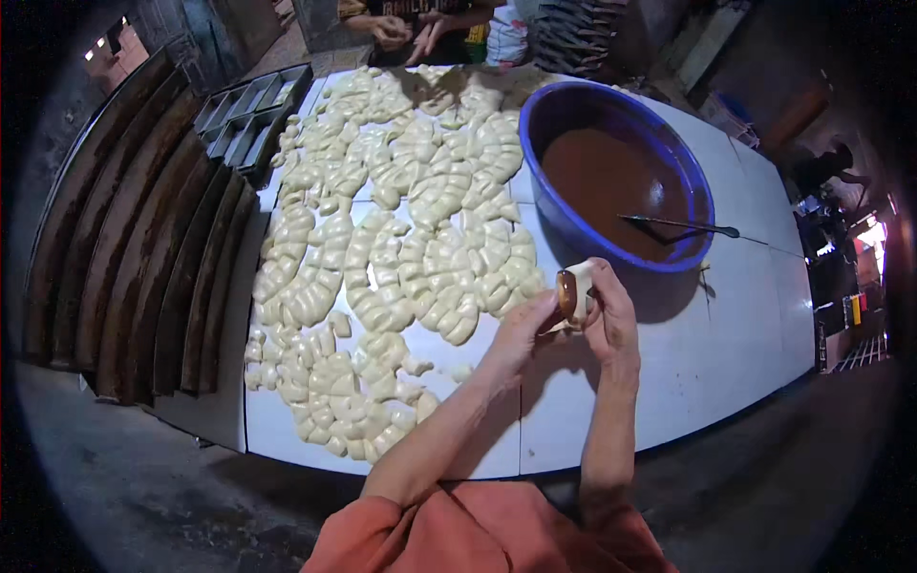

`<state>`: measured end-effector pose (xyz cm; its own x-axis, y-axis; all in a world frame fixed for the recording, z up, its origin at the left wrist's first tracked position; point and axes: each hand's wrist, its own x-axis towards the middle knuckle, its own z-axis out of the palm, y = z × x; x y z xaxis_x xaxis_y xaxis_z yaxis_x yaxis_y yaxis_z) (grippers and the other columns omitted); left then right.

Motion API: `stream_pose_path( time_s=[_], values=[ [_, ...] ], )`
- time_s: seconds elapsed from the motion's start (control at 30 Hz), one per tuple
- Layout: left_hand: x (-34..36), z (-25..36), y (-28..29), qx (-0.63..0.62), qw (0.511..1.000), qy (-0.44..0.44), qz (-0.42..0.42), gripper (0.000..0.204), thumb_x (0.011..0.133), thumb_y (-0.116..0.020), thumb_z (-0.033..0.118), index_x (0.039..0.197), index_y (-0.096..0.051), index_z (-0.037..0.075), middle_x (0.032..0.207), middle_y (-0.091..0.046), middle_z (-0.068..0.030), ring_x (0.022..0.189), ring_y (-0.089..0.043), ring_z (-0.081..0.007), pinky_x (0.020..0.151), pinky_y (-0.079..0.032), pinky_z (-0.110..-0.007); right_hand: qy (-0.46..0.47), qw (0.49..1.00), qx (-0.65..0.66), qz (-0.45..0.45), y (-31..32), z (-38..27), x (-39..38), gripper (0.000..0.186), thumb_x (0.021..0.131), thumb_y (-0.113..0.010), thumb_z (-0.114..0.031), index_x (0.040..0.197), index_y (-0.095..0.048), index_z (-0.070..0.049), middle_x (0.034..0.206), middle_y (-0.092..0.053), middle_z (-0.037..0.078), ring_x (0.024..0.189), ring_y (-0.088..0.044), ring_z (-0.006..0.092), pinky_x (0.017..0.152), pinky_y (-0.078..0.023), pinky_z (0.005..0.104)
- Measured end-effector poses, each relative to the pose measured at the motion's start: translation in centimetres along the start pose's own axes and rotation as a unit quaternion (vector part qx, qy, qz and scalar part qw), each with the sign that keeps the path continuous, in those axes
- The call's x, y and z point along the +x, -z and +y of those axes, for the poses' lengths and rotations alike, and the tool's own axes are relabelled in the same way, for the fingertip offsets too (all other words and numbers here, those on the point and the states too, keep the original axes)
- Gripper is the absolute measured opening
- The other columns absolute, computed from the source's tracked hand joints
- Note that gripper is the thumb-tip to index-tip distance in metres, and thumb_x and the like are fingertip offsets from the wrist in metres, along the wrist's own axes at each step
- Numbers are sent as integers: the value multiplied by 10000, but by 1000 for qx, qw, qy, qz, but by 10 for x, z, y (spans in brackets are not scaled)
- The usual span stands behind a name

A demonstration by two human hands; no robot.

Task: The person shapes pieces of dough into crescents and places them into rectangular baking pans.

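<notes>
Between my two hands, just in front of the tub, is a pale dough piece with a lump of glossy brown paste on it. My right hand is curled around the dough from the right, fingers up along its far side. From the left, my left hand grips the near edge, its thumb against the paste. Part of the dough is hidden by my fingers. Many soft, cream-coloured dough pieces lie close together over the table's left half. A blue-purple tub holds a large amount of brown paste.
A dark-handled flat tool rests in the tub, its handle over the rim. Long dark trays are at the left, beside a divided metal mould. Across the white table, another person's hands are close together.
</notes>
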<state>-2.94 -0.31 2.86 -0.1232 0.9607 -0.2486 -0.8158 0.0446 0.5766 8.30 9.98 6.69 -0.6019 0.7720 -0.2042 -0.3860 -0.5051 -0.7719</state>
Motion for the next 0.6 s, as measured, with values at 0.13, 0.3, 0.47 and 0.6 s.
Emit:
stream_pose_path(
  time_s=[0.13, 0.3, 0.47, 0.6],
  values=[
    [-21, 8, 29, 70, 986, -52, 139, 263, 964, -654, 242, 1106, -652, 20, 1009, -697, -71, 886, -670, -166, 875, -534, -312, -21, 997, 29, -74, 12, 30, -20, 197, 956, -594, -85, 1140, -531, -52, 1163, -628, 68, 1029, -646, 130, 884, -560, 290],
    [-34, 9, 38, 143, 971, -101, 160, 349, 941, -686, 204, 1203, -644, -23, 998, -702, -69, 916, -668, -147, 828, -536, -277, 171, 906, -387, 11, -13, 74, -43, 560, 779, -748, 12, 1297, -539, -23, 1431, -468, 135, 1261, -526, 258, 1016, -489, 351],
    [-32, -3, 46, 219, 929, -245, 169, 328, 923, -718, 187, 1170, -698, -27, 1043, -721, -85, 886, -660, -118, 762, -538, -253, 286, 795, -530, 72, -18, 99, -40, 314, 813, -730, -17, 1120, -669, 13, 1205, -605, 145, 1035, -629, 263, 862, -528, 351],
    [-34, 29, 43, 233, 961, -102, 109, 382, 913, -729, 215, 1208, -665, -19, 1029, -700, -79, 890, -653, -135, 713, -544, -266, 97, 924, -356, 104, -29, 92, -40, 189, 917, -663, -76, 1085, -682, 9, 1098, -662, 71, 950, -631, 175, 780, -515, 295]
  ],
)
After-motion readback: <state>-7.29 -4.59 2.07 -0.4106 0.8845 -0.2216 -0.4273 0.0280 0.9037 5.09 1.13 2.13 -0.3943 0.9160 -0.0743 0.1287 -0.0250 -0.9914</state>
